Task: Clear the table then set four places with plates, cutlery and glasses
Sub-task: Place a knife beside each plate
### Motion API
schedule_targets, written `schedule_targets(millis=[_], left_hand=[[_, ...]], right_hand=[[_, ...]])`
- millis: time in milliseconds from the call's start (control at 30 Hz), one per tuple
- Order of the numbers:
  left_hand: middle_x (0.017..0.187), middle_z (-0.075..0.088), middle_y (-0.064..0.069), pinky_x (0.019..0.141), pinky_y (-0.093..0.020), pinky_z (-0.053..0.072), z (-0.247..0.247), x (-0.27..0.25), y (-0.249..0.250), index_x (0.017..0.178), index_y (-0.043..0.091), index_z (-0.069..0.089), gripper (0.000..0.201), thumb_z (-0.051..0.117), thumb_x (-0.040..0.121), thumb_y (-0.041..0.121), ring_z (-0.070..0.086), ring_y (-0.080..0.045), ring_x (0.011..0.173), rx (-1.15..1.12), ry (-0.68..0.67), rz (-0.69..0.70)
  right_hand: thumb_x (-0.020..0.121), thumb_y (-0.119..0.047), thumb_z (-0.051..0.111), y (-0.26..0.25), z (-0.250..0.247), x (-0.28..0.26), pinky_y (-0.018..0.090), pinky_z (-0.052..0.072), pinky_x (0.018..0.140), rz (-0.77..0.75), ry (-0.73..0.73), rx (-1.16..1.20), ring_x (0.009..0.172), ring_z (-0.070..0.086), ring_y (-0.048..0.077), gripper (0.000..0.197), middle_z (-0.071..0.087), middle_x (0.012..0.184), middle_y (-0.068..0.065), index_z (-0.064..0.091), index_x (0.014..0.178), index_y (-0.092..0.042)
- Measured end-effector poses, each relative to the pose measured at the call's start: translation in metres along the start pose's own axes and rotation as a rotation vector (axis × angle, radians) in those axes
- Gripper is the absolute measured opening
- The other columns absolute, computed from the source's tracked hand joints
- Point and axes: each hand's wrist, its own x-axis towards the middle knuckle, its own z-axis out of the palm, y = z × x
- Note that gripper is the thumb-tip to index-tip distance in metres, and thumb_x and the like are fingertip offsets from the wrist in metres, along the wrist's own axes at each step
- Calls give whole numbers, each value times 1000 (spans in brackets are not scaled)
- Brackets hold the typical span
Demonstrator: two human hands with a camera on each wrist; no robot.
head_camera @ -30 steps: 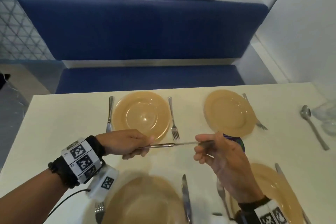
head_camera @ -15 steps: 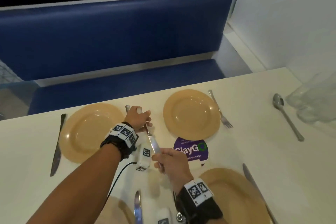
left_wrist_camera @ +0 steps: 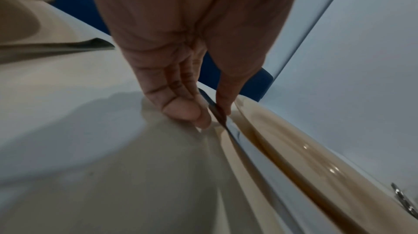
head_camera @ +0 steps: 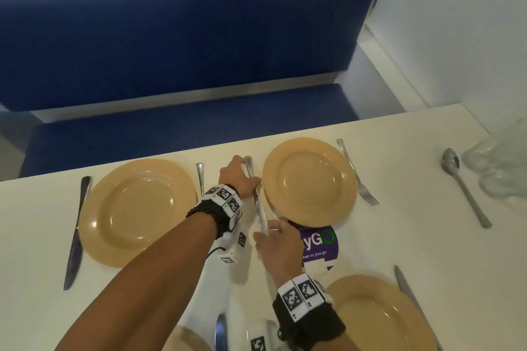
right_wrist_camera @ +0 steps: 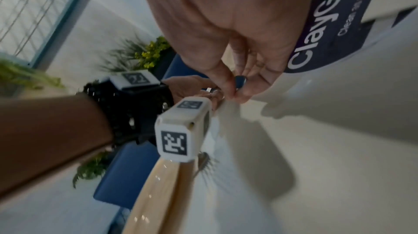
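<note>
A steel knife (head_camera: 258, 205) lies lengthwise just left of the far right tan plate (head_camera: 309, 182), low over the white table (head_camera: 427, 236). My left hand (head_camera: 251, 177) pinches its handle end; in the left wrist view, thumb and fingers (left_wrist_camera: 181, 111) close on the knife (left_wrist_camera: 217, 111) beside the plate's rim (left_wrist_camera: 294, 148). My right hand (head_camera: 269, 229) pinches the blade tip (right_wrist_camera: 239, 81). Whether the knife touches the table I cannot tell. Three more tan plates: far left (head_camera: 137, 211), near right (head_camera: 379, 313), near left (head_camera: 185, 339).
Knife (head_camera: 77, 231) and fork (head_camera: 200, 177) flank the far left plate. A fork (head_camera: 356, 171) lies right of the far right plate. Spoon (head_camera: 464, 188) and clear glasses (head_camera: 499, 162) sit at the right edge. Purple sticker (head_camera: 319, 245), blue bench (head_camera: 185, 37) behind.
Both hands have carried the knife from mid-table, turned it lengthwise, and brought it right and down beside the far right plate's left rim.
</note>
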Motion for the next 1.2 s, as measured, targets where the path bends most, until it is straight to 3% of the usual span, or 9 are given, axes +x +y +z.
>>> schedule_targets(millis=[67,133,267,500,633,900,1000,1133,1200], left_hand=[[136,54,-16,81,-29,42,1,2,-1,138,18,43,64,75,85,35,58,-29,105,-7,9,16],[134,55,-17,79,-29,40,3,4,-3,137,18,43,63,74,85,35,51,-24,92,-13,19,32],[128,57,-20,79,-30,43,3,10,-8,133,21,43,61,75,84,37,54,-25,86,-27,22,24],[123,59,-18,84,-33,46,5,13,-10,129,24,44,62,78,79,40,58,-27,88,-78,33,22],[118,61,-18,82,-35,50,7,14,-8,126,26,43,64,79,76,44,63,-31,92,-88,37,18],[117,63,-16,82,-40,57,6,12,-5,124,28,43,57,73,82,51,67,-31,84,-97,61,-3],[122,60,-16,85,-38,54,6,11,-6,131,24,41,53,65,89,46,65,-29,86,-127,66,-28],[124,65,-24,91,-52,57,3,3,-7,132,18,32,43,50,94,27,69,-42,102,-228,58,-53],[128,62,-24,92,-51,56,-4,-8,-4,131,13,31,38,45,96,17,67,-41,105,-272,91,-61]], right_hand=[[85,-16,72,4,0,-2,21,42,75,-79,78,-185,84,62,14,16,70,94,0,65,100,-14],[88,-13,69,8,3,0,20,37,73,-130,132,-287,87,60,16,16,68,98,4,64,102,-9],[91,-20,67,12,13,6,26,52,79,-144,156,-447,96,64,18,18,65,101,3,58,104,-12],[97,-31,58,15,15,5,31,56,84,-173,202,-571,105,62,17,36,57,118,3,51,127,-12],[99,-31,55,16,16,5,32,56,84,-182,207,-577,105,61,18,38,55,121,4,49,130,-11],[99,-34,54,14,15,3,29,57,80,-172,207,-601,103,62,17,39,54,121,3,49,130,-12],[99,-34,54,14,14,3,29,57,80,-168,204,-591,104,61,17,43,53,123,4,46,134,-11],[97,-33,57,12,10,-3,28,55,85,-158,176,-567,108,60,17,47,49,127,4,43,136,-10],[97,-31,59,9,2,-13,28,53,86,-171,158,-551,110,59,19,46,45,131,4,43,135,-10]])
